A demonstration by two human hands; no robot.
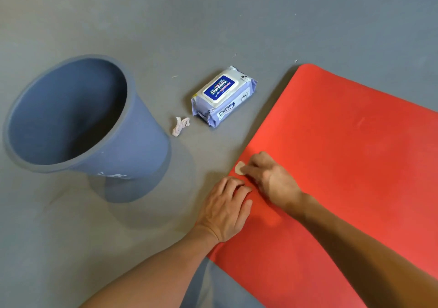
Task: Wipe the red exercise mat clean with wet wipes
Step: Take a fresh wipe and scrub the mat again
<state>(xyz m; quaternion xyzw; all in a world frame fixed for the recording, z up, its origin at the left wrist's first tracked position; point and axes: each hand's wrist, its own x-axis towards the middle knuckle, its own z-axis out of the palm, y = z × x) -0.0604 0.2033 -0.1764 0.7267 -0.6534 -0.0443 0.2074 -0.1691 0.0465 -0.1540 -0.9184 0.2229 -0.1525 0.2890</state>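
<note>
The red exercise mat (343, 153) lies on the grey floor and fills the right side of the view. At its left edge my right hand (272, 179) holds a small folded white wipe (239, 167) against the mat, with only the wipe's tip showing past the fingers. My left hand (225, 209) rests beside it with bent fingers on the mat's edge, holding nothing. A pack of wet wipes (224, 95) with a blue and white lid lies on the floor to the left of the mat, its lid closed.
A blue plastic bin (78, 122) stands on the floor at the left, open and with nothing visible inside. A crumpled used wipe (180, 125) lies on the floor between the bin and the pack. Grey floor (213, 18) stretches beyond.
</note>
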